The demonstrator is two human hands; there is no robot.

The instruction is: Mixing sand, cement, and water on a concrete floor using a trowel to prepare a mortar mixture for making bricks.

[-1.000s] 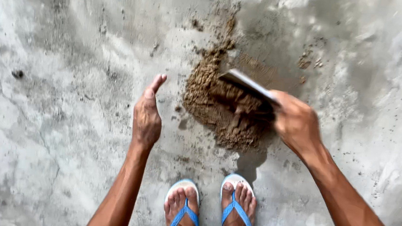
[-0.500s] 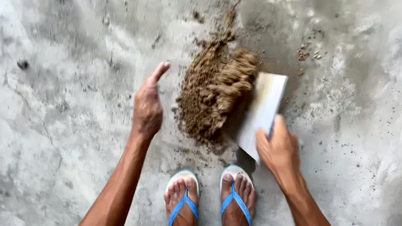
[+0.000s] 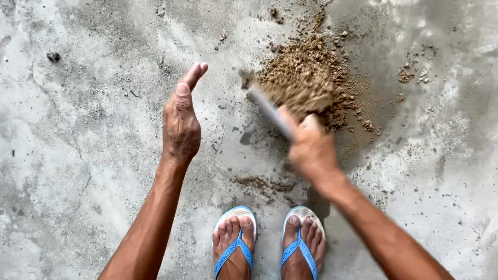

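Note:
My right hand (image 3: 313, 149) grips a flat metal trowel (image 3: 268, 106), blurred with motion, its blade at the left edge of a brown heap of damp sand mix (image 3: 306, 79) on the grey concrete floor (image 3: 68, 142). My left hand (image 3: 181, 122) hovers left of the heap with nothing in it, fingers straight and together, pointing away from me, edge toward the floor. It touches neither the trowel nor the heap.
My two feet in blue flip-flops (image 3: 268, 250) stand just below the heap. A thin smear of mix (image 3: 263, 184) lies in front of my toes. Small crumbs (image 3: 408, 76) scatter right of the heap. A dark pebble (image 3: 53, 56) lies far left.
My right hand has swung the trowel from the heap's right side across to its left. The heap now lies flatter and more spread out. My left hand has stayed raised.

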